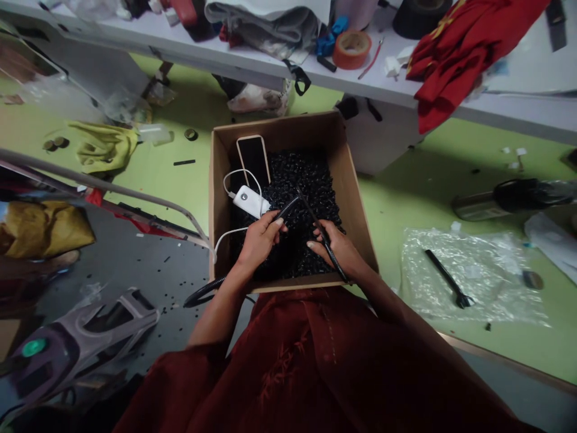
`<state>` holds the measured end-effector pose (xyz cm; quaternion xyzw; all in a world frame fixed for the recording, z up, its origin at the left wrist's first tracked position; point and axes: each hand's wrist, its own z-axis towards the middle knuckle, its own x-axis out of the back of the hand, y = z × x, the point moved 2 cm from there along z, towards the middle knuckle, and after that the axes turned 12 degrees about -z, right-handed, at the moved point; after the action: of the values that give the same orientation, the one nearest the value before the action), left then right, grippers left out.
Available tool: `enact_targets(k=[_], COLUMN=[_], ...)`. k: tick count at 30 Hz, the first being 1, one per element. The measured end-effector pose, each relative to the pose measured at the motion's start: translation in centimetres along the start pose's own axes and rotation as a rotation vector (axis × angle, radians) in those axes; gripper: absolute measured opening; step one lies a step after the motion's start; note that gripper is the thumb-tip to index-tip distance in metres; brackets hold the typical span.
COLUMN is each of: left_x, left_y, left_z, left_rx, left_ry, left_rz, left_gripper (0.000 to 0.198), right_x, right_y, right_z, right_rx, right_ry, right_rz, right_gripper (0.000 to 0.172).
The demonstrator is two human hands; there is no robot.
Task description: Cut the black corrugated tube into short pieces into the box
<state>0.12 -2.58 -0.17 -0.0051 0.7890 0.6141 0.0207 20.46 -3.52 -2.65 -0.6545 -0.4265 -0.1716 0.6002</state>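
- Head view, frame center: left hand (261,236) fingers closed around black ribbed tube (288,208).
- Right hand (339,246), right of center: fingers gripping slim black rod (332,255); rod tip near tube end.
- Beneath both hands: cardboard box (357,210) containing small black pieces (306,174).
- Box, upper left: phone (253,159), white corded device (247,201).

Nothing legible — the mark (243,196) on the white device (253,204) seems too small.

Dim, uneven light leaves the lower left murky; clear plastic (496,294) glints, soft shadows cross the green surface (387,198), outer edges look stretched, slightly blurred.
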Motion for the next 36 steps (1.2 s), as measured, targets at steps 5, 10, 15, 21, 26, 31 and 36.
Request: enact_targets(k=[5,10,15,21,26,31,36], left_x=[-0.06,-0.22,-0.3,-0.21,-0.15,-0.2,-0.29], left_y=[0.12,0.16,-0.16,-0.35,-0.19,-0.11,-0.17], left_z=[-0.06,-0.09,-0.02,0.07,0.08,0.06,0.07], left_rx=[0.002,0.04,0.051,0.055,0.052,0.057,0.064], left_ry=[-0.013,-0.06,-0.088,-0.083,-0.05,-0.065,-0.086], left_rz=[0.011,0.03,0.014,-0.017,-0.035,-0.025,0.013], left_gripper=[0.026,0.03,0.029,0.027,0.027,0.027,0.027], right_x=[-0.15,-0.24,-0.14,-0.16,-0.21,-0.15,-0.13], right_y=[-0.09,-0.17,-0.37,-0.35,-0.19,-0.27,-0.24], right_z=[0.06,0.06,0.03,-0.03,-0.01,0.06,0.09], right_rx=[0.018,0.039,0.058,0.055,0.06,0.054,0.057], right_ry=[-0.009,-0.023,-0.004,0.0,0.002,-0.005,-0.001], right_rz=[-0.02,-0.039,-0.044,-0.043,-0.031,-0.028,-0.029], right_gripper=[0.055,0.056,0.052,0.051,0.051,0.049,0.047])
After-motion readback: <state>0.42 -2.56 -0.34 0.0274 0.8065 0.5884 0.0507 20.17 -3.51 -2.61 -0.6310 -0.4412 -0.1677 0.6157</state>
